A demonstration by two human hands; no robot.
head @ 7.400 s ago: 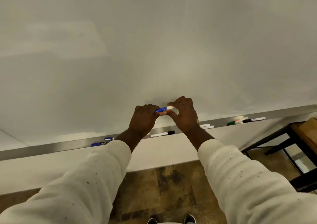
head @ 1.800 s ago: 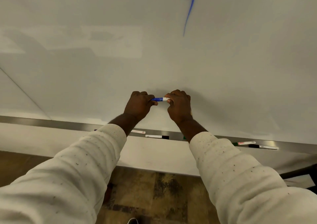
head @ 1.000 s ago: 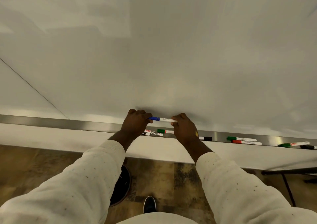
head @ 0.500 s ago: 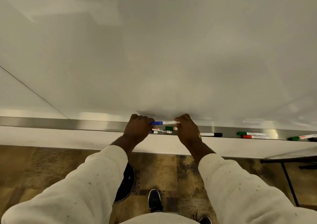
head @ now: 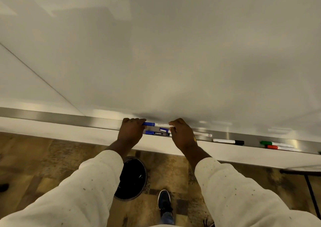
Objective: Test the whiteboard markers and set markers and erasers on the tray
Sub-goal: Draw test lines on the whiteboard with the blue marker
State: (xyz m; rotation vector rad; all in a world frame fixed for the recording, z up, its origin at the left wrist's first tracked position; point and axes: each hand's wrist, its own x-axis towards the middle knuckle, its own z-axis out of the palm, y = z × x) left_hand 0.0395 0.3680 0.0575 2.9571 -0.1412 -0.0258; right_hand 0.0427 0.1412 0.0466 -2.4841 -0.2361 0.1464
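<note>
A blue-capped marker (head: 157, 124) was gripped at both ends, by the left hand (head: 130, 132) and the right hand (head: 182, 134), just above the tray (head: 69, 118).

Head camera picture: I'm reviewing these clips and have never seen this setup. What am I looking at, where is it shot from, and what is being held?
There is no machine here. A camera worn on a person's head looks forward and down, so both cream-sleeved arms reach away from you. The big pale surface is a whiteboard, with a long metal marker tray along its bottom edge. The left hand and right hand hold a blue-capped white marker level between them, just above the tray. On the tray lie a dark marker with a blue cap, a white marker with a black cap, and green-capped and red-capped markers. Below are a patterned floor, a round black bin and a shoe.
</note>
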